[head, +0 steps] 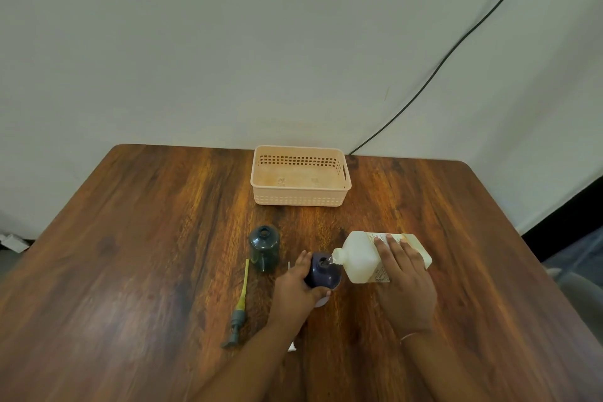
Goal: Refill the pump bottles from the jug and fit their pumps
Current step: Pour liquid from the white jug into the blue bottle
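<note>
My right hand (404, 274) grips a white jug (362, 258) tipped on its side, its spout over the mouth of a dark purple bottle (321, 269). A thin clear stream runs from the spout into that bottle. My left hand (298, 284) is wrapped around the purple bottle and holds it upright on the table. To the left stands a dark green bottle (264, 248), uncapped and untouched. A grey pump with a yellow tube (239, 307) lies flat on the table left of my left forearm. A small white piece (292, 347) shows beside my left forearm, mostly hidden.
A peach plastic basket (300, 197) sits at the back middle of the wooden table (130, 238). A black cable (440, 65) runs down the wall to the table's back edge. The wall stands close behind.
</note>
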